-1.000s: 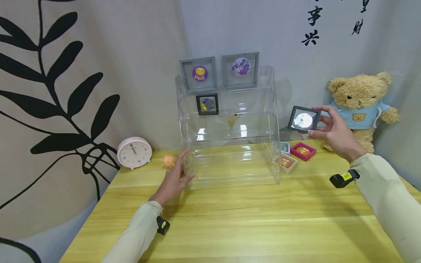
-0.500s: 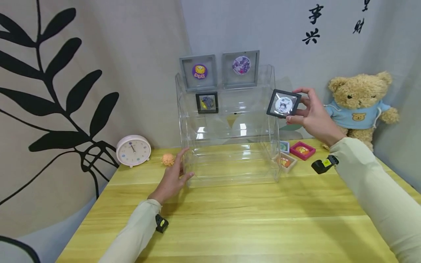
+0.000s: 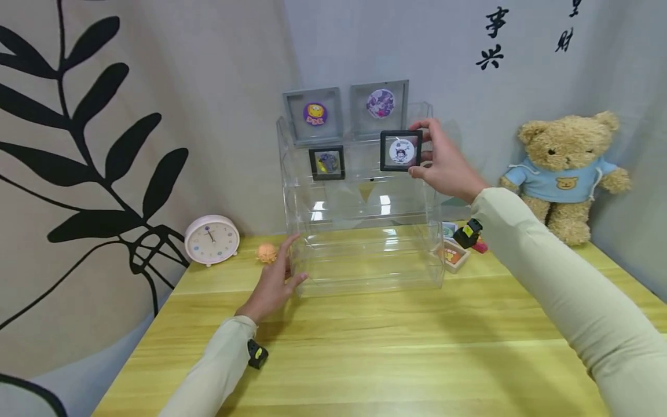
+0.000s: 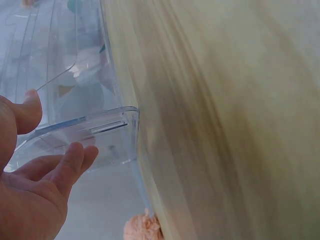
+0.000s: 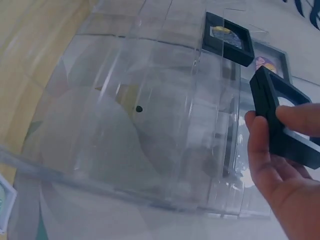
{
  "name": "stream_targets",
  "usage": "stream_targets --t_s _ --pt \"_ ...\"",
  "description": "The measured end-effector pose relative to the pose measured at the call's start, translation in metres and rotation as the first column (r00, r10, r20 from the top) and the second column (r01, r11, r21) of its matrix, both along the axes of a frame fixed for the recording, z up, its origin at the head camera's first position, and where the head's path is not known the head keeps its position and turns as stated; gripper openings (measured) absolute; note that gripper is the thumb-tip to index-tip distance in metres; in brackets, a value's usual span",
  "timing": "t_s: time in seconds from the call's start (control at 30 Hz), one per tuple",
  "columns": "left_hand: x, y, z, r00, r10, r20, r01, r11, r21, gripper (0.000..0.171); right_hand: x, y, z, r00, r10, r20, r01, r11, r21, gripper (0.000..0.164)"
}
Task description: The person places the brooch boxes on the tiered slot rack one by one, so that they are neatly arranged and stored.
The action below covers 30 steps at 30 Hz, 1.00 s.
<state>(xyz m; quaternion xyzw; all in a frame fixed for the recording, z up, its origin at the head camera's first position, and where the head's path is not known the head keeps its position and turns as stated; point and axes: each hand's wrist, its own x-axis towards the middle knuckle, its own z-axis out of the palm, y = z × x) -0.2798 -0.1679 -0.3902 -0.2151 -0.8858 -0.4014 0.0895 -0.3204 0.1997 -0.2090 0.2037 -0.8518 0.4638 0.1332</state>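
Observation:
My right hand (image 3: pixel 445 162) pinches a small black square frame (image 3: pixel 400 151) by its right edge, thumb in front and fingers behind. The frame shows a white round badge with a cartoon figure. It is held upright before the upper part of a clear stepped display stand (image 3: pixel 365 255), right of a black frame with a purple and yellow picture (image 3: pixel 327 163). Two grey frames, one with a yellow-and-purple badge (image 3: pixel 315 114) and one with a purple badge (image 3: pixel 380 104), stand on the top tier. My left hand (image 4: pixel 40 190) holds the stand's left side panel between thumb and fingers.
A beige frame (image 3: pixel 454 256), a light-blue frame (image 3: pixel 449 230) and a partly hidden magenta frame (image 3: pixel 480 247) lie right of the stand. A teddy bear (image 3: pixel 568 174) sits behind my right forearm. At left are a round clock (image 3: pixel 212 240) and an orange fuzzy ball (image 3: pixel 267 253).
My right hand has carried the black frame leftward and upward from beside the teddy bear to the stand's upper tier, turning it upright. The left hand stays on the stand's side.

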Motion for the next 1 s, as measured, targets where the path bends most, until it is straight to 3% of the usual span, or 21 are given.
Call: stream_targets --t_s 0.23,0.4,0.63,0.77,1.0 --pt "0.0 -0.002 0.001 0.999 -0.004 0.034 0.004 1.0 0.016 0.087 -0.022 -0.025 0.013 0.997 -0.016 -0.075 0.028 0.985 0.17 0.072" --pt "-0.002 -0.002 0.001 0.999 -0.016 0.028 0.016 1.0 0.001 0.086 -0.036 -0.032 0.017 0.992 -0.018 -0.126 0.046 0.974 0.223 0.072" --pt "-0.001 -0.002 0.0 0.999 -0.022 0.03 0.022 1.0 0.004 0.087 -0.051 -0.039 0.016 0.99 -0.049 -0.135 0.089 0.947 0.31 0.074" --pt "-0.001 -0.001 -0.001 0.999 -0.021 0.025 0.021 1.0 0.002 0.087 -0.057 -0.041 0.012 0.99 -0.041 -0.136 0.086 0.937 0.338 0.073" --pt "-0.003 0.0 0.001 1.0 -0.02 0.021 0.02 1.0 0.001 0.088 -0.063 -0.041 0.009 0.995 -0.025 -0.095 0.055 0.946 0.32 0.076"
